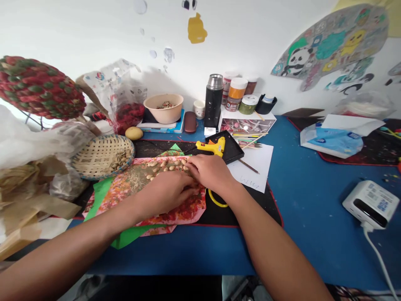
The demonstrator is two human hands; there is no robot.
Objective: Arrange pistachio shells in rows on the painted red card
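A sheet of pink paper covered in red and orange specks lies before me, with pale nut-like shells in loose rows on a brown patch. My left hand rests over the sheet's middle, fingers curled with the tips towards the right. Against the sheet's upper right part, my right hand has its fingers bent down and closed, close to the left fingertips. Whatever is between the fingers of either hand is hidden. A yellow glue gun lies on a black tray just beyond my right hand.
A woven basket with more shells stands left, near a potato-like object. Along the wall are a beige bowl, a black thermos and paint jars. White paper, tissues and a white device lie right.
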